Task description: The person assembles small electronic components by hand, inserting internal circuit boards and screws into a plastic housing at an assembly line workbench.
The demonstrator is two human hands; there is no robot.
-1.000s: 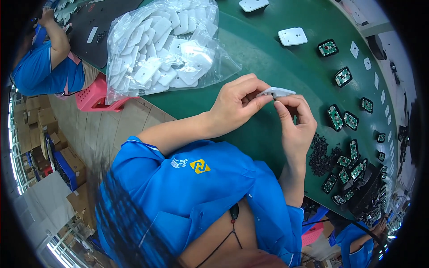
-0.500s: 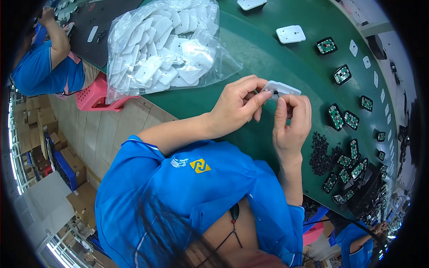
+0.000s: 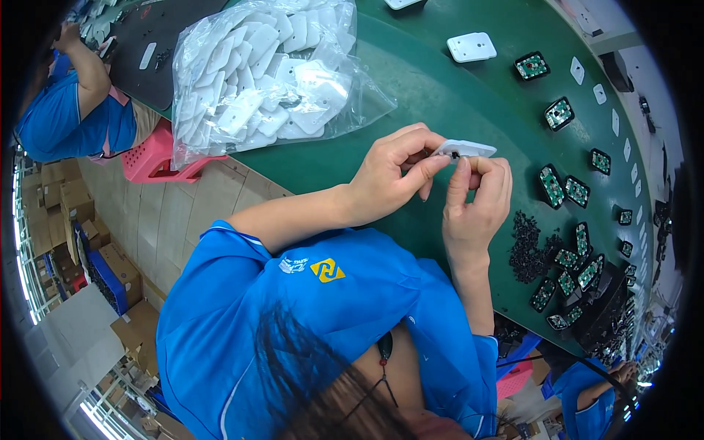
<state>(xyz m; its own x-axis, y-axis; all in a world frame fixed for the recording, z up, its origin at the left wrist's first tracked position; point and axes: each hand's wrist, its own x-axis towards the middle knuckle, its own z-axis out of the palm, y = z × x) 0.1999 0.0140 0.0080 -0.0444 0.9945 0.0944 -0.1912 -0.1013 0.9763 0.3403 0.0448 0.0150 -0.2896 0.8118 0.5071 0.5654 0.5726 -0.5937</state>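
Note:
A small white plastic plate point(image 3: 463, 149) is held over the green table point(image 3: 440, 95) between both hands. My left hand point(image 3: 392, 172) pinches its left end with thumb and forefinger. My right hand point(image 3: 477, 202) grips the plate from below, its fingertips pressing a tiny dark piece against the plate's underside. A pile of small black parts point(image 3: 526, 246) lies just right of my right hand.
A clear bag full of white plates point(image 3: 257, 73) lies at the table's left. Another white plate point(image 3: 471, 47) sits further up. Several green circuit boards point(image 3: 557, 114) are spread along the right side. A person in blue point(image 3: 73, 103) works at the upper left by a pink stool point(image 3: 150, 158).
Both hands have kept hold of the white plate and shifted slightly. My right fingers have moved up against the plate's underside.

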